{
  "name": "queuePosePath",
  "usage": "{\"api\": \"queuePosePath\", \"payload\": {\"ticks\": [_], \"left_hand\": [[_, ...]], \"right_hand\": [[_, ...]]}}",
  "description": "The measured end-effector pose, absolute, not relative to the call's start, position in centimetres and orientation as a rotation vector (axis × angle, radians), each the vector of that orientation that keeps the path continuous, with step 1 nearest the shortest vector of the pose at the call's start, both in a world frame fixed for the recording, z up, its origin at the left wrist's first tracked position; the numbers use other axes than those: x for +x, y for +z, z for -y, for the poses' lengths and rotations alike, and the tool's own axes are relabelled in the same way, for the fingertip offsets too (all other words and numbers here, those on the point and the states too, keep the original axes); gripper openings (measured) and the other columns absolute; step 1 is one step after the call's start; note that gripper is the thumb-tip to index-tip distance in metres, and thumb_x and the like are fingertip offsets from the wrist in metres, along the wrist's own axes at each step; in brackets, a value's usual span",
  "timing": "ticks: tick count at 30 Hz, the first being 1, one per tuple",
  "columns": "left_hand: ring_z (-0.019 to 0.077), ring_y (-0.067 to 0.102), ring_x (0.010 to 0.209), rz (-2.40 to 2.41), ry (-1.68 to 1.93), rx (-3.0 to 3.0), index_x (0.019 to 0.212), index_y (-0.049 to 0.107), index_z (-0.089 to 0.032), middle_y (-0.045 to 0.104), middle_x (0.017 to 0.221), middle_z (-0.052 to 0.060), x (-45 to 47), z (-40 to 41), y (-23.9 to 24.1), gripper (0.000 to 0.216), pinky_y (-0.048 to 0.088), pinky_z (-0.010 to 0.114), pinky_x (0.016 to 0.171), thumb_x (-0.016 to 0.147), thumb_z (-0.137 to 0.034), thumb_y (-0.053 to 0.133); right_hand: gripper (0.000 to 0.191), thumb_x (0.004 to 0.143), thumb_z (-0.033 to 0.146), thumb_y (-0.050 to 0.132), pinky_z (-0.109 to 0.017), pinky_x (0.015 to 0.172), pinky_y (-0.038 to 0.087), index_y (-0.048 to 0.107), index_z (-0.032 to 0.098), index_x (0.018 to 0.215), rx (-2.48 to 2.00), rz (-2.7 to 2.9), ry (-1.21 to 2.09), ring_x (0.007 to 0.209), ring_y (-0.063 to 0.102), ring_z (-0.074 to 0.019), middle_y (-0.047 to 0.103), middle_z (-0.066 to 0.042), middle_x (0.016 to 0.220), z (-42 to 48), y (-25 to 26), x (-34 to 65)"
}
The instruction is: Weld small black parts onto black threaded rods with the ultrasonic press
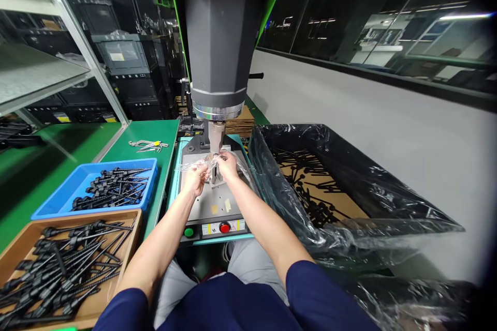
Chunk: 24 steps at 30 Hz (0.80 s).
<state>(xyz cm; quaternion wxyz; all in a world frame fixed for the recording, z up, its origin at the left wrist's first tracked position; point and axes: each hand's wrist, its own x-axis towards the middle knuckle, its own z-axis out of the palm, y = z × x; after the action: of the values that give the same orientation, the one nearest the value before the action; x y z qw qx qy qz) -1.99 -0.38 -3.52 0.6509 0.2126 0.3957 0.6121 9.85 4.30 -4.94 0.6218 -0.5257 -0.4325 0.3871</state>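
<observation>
Both my hands reach forward to the metal plate (217, 201) of a press machine. My left hand (195, 177) and my right hand (227, 164) are closed, pinching a clear plastic bag (190, 165) between them. They hold it at a small fixture just under the machine's horn (216, 136). What lies inside the bag is too small to make out. A green button (188, 232) and a red button (224, 227) sit on the machine's front edge, near my forearms.
A blue tray (70, 194) and a cardboard tray (23, 248) of several black rod-like parts stand at left on the green bench. A plastic-lined box (349, 176) holding more black parts stands at right. Metal tools (148, 145) lie behind the blue tray.
</observation>
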Motion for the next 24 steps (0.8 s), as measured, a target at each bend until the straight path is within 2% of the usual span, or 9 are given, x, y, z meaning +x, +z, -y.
{"api": "queuePosePath", "payload": {"ticks": [4,7,10,12,17,21,24], "left_hand": [[0.0076,0.062,0.053,-0.894,1.393,0.499,0.09,0.057,-0.016,0.063,0.067,-0.004,-1.7,0.2,-3.4,0.037,0.047,0.014,0.049,0.063,-0.012,0.081],[0.0073,0.062,0.053,-0.894,1.404,0.51,0.092,0.057,-0.017,0.063,0.067,-0.004,-1.7,0.1,-3.4,0.039,0.047,0.014,0.048,0.062,-0.012,0.081],[0.0075,0.062,0.053,-0.895,1.418,0.52,0.093,0.057,-0.017,0.063,0.067,-0.004,-1.7,0.1,-3.4,0.038,0.046,0.013,0.047,0.062,-0.012,0.08],[0.0079,0.062,0.053,-0.895,1.423,0.528,0.092,0.058,-0.016,0.063,0.067,-0.004,-1.8,0.1,-3.5,0.038,0.046,0.014,0.046,0.061,-0.012,0.079],[0.0078,0.062,0.054,-0.887,1.423,0.542,0.093,0.058,-0.016,0.062,0.067,-0.004,-2.2,0.0,-3.5,0.039,0.047,0.014,0.047,0.061,-0.013,0.08],[0.0077,0.061,0.054,-0.895,1.419,0.541,0.095,0.059,-0.017,0.062,0.066,-0.004,-2.4,-0.2,-3.7,0.039,0.047,0.014,0.048,0.062,-0.014,0.08],[0.0079,0.061,0.054,-0.915,1.415,0.539,0.097,0.059,-0.017,0.063,0.068,-0.003,-2.4,-0.3,-4.2,0.042,0.046,0.014,0.047,0.062,-0.014,0.08]], "right_hand": [[0.02,0.066,0.037,0.067,-0.032,0.08,0.045,0.059,0.021,0.075,-1.363,0.897,0.682,0.086,0.059,-0.0223,0.068,-0.005,0.084,-3.9,-5.2,8.4],[0.019,0.067,0.035,0.067,-0.03,0.078,0.045,0.059,0.021,0.077,-1.39,0.841,0.666,0.086,0.059,-0.0212,0.068,-0.004,0.085,-3.9,-5.2,7.8],[0.017,0.066,0.031,0.066,-0.028,0.071,0.045,0.062,0.021,0.078,-1.325,0.857,0.752,0.077,0.06,-0.0187,0.068,-0.001,0.079,-4.1,-4.9,7.9],[0.013,0.064,0.03,0.066,-0.027,0.065,0.044,0.063,0.02,0.071,-1.271,0.881,0.83,0.069,0.059,-0.0173,0.066,0.001,0.07,-4.4,-4.7,8.2],[0.013,0.062,0.028,0.067,-0.027,0.057,0.044,0.058,0.019,0.061,-1.193,0.828,0.964,0.059,0.057,-0.016,0.061,0.002,0.059,-5.2,-4.4,8.4],[0.016,0.061,0.029,0.07,-0.029,0.06,0.047,0.058,0.019,0.065,-1.146,0.806,1.034,0.062,0.059,-0.0181,0.062,0.001,0.06,-5.5,-4.6,8.3],[0.026,0.061,0.031,0.073,-0.033,0.072,0.05,0.065,0.019,0.082,-1.097,0.824,1.067,0.077,0.064,-0.0209,0.069,-0.002,0.077,-5.0,-5.4,9.2]]}}
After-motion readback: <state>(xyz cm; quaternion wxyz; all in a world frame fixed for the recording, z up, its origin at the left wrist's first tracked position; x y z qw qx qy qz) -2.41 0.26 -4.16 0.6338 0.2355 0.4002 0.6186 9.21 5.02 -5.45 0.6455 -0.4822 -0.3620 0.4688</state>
